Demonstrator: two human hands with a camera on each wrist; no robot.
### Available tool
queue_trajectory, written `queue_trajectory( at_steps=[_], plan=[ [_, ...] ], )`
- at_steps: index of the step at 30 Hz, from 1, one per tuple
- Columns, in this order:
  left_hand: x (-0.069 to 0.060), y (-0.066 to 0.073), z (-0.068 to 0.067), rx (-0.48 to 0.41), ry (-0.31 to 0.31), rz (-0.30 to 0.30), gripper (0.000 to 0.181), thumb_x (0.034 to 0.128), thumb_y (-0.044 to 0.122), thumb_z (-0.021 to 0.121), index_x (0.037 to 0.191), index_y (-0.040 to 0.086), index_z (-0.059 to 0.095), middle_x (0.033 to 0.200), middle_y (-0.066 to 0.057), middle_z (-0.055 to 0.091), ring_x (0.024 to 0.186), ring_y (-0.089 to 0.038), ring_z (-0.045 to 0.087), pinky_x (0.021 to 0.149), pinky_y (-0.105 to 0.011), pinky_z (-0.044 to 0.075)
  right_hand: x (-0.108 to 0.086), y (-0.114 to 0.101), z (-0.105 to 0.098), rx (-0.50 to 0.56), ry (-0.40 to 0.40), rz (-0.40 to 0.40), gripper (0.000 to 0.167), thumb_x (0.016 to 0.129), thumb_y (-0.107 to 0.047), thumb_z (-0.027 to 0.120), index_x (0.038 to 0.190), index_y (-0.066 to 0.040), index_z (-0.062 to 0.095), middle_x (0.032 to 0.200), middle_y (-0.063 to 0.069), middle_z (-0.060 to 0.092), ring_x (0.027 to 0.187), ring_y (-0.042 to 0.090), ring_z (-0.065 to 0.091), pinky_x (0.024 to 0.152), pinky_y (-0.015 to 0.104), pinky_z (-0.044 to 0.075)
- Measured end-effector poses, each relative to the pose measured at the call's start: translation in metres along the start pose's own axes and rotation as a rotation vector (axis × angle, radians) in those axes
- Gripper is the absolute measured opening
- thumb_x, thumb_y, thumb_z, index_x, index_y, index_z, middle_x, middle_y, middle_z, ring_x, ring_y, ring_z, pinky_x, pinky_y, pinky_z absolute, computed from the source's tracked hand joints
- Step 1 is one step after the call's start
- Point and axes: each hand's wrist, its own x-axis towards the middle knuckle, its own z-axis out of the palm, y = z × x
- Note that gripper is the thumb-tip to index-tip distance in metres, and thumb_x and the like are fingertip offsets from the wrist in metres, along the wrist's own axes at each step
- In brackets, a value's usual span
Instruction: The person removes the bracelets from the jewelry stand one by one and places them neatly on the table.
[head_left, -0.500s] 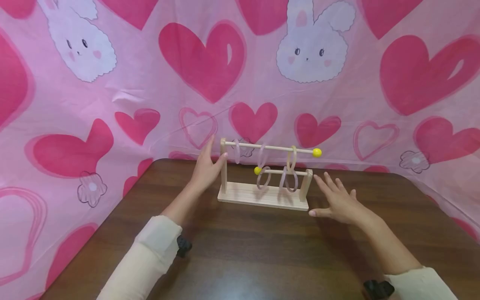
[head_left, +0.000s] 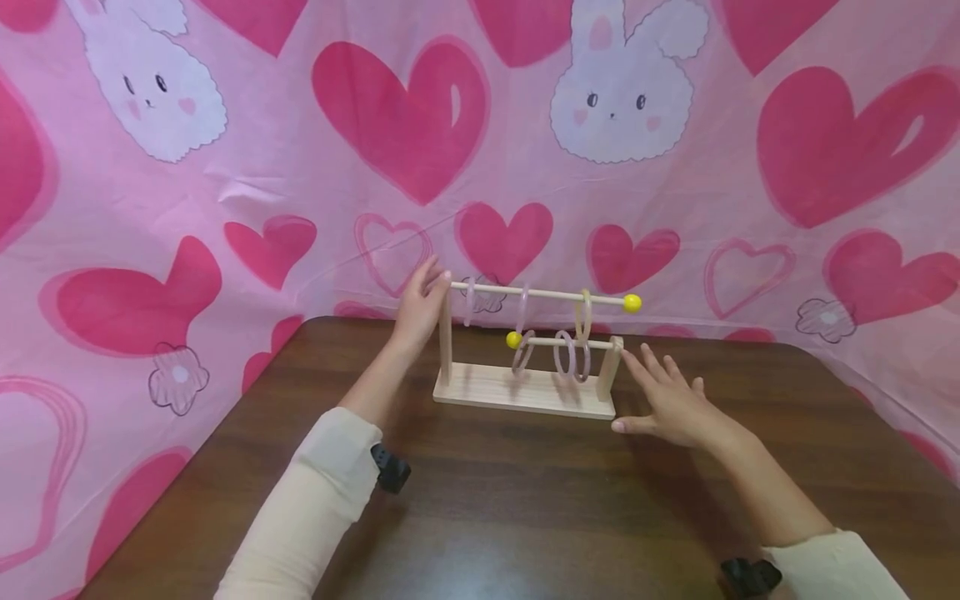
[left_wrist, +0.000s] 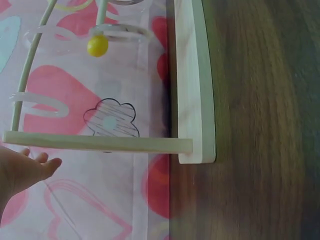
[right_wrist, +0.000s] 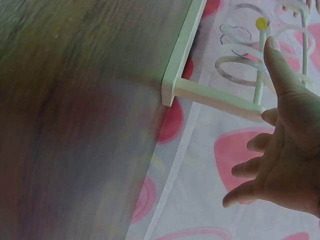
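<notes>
A pale wooden ring stand [head_left: 517,396] stands on the table with two horizontal rods. On the upper rod [head_left: 551,294] hang two pale pinkish rings and a yellowish ring [head_left: 587,317]; three purplish rings hang on the lower rod. My left hand [head_left: 420,317] is at the top of the taller left post [head_left: 446,342], its fingers loosely extended; the left wrist view shows fingertips [left_wrist: 50,167] beside the post. With fingers spread, my right hand [head_left: 675,408] is beside the shorter right post [head_left: 610,371]. Its index fingertip is at that post's top; contact is hard to tell.
A yellow ball [head_left: 632,303] caps the upper rod's right end, and another yellow ball [head_left: 513,339] caps the lower rod's left end. The brown wooden table [head_left: 480,500] reaches back to a pink cloth [head_left: 517,175] printed with hearts and rabbits.
My left hand has risen along the left post to its top. The right hand stays nearly where it was beside the right post, and the stand keeps its place.
</notes>
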Motion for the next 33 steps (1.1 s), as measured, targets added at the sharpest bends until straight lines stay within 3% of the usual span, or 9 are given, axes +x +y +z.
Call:
queue_trajectory(
  at_steps=[13,19,23,26,29,33],
  plan=[
    [0.003,-0.006,0.007,-0.047,-0.008,0.025,0.036,0.0976,0.014,0.046,0.131,0.002,0.050,0.135,-0.009,0.048,0.127,-0.018,0.039,0.102,-0.027,0.029,0.003,-0.008,0.002,-0.002,0.006,-0.015,0.108,0.070,-0.064,0.064,0.149,-0.015,0.009,0.148,0.028,0.006,0.128,0.058,0.006,0.083,0.079,0.005],
    [0.005,-0.006,0.004,0.001,-0.028,0.006,0.032,0.0983,0.012,0.043,0.128,0.004,0.053,0.132,-0.009,0.051,0.118,-0.022,0.047,0.099,-0.033,0.034,0.006,-0.008,0.003,-0.005,0.000,-0.035,0.107,0.072,-0.067,0.061,0.149,-0.014,0.009,0.148,0.029,0.007,0.128,0.057,0.006,0.086,0.077,0.008],
    [0.006,-0.007,0.002,0.010,-0.050,-0.002,0.032,0.0984,0.013,0.043,0.127,0.005,0.054,0.129,-0.011,0.053,0.108,-0.026,0.054,0.093,-0.037,0.039,0.010,-0.008,0.003,-0.022,0.018,-0.077,0.101,0.076,-0.060,0.063,0.148,-0.009,0.014,0.147,0.031,0.009,0.128,0.057,0.010,0.088,0.075,0.014],
    [0.006,-0.008,0.001,0.007,-0.051,-0.007,0.031,0.0985,0.014,0.043,0.127,0.007,0.055,0.128,-0.010,0.054,0.105,-0.026,0.055,0.091,-0.038,0.041,0.013,-0.010,0.002,-0.049,0.095,-0.090,0.089,0.080,-0.050,0.065,0.145,-0.005,0.024,0.143,0.030,0.023,0.124,0.053,0.028,0.088,0.069,0.027],
    [0.006,-0.009,0.001,0.007,-0.049,-0.007,0.031,0.0986,0.014,0.043,0.126,0.007,0.055,0.127,-0.009,0.055,0.104,-0.025,0.056,0.090,-0.037,0.041,0.015,-0.013,-0.001,-0.063,0.228,-0.050,0.075,0.083,-0.045,0.064,0.139,-0.003,0.038,0.127,0.030,0.048,0.108,0.049,0.049,0.080,0.061,0.039],
    [0.006,-0.010,0.001,0.007,-0.045,-0.004,0.030,0.0985,0.014,0.043,0.125,0.007,0.056,0.125,-0.009,0.056,0.103,-0.025,0.056,0.090,-0.037,0.041,0.017,-0.018,-0.006,-0.036,0.405,0.029,0.057,0.086,-0.042,0.063,0.124,0.000,0.055,0.104,0.027,0.062,0.089,0.048,0.057,0.071,0.059,0.042]
  ],
)
